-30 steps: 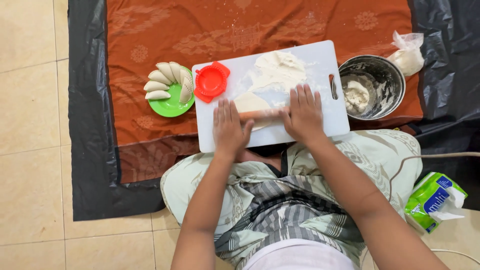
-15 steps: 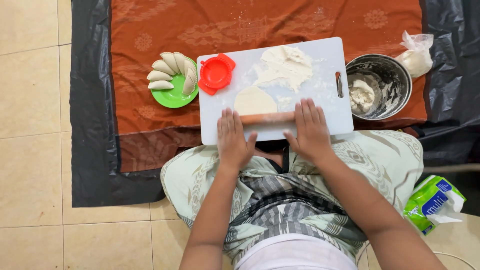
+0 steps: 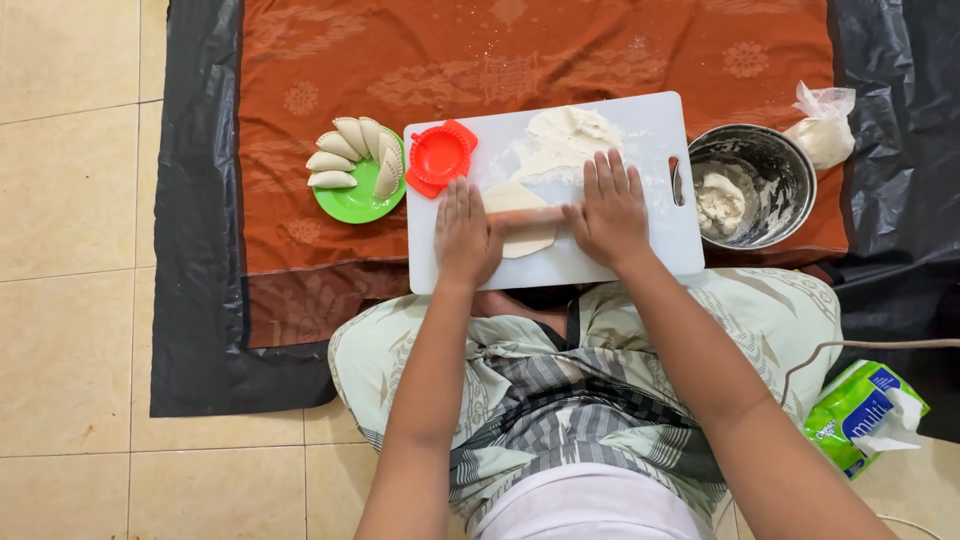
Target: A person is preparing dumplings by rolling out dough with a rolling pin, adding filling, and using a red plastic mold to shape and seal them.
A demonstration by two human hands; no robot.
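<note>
A white cutting board lies on an orange cloth in front of my crossed legs. On it a flat round of pale dough sits under a thin wooden rolling pin. My left hand presses flat on the pin's left end. My right hand presses flat on its right end, fingers spread. A heap of flour and dough lies at the board's far side. A red round dumpling press rests on the board's far left corner.
A green plate with several folded raw dumplings stands left of the board. A metal bowl with a dough lump stands to the right, a tied plastic bag behind it. Black sheeting borders the cloth. A green-blue tissue pack lies by my right knee.
Both hands rolled the pin toward me over the dough half a second ago and have now pushed it back to the round's middle. The camera view shifted slightly.
</note>
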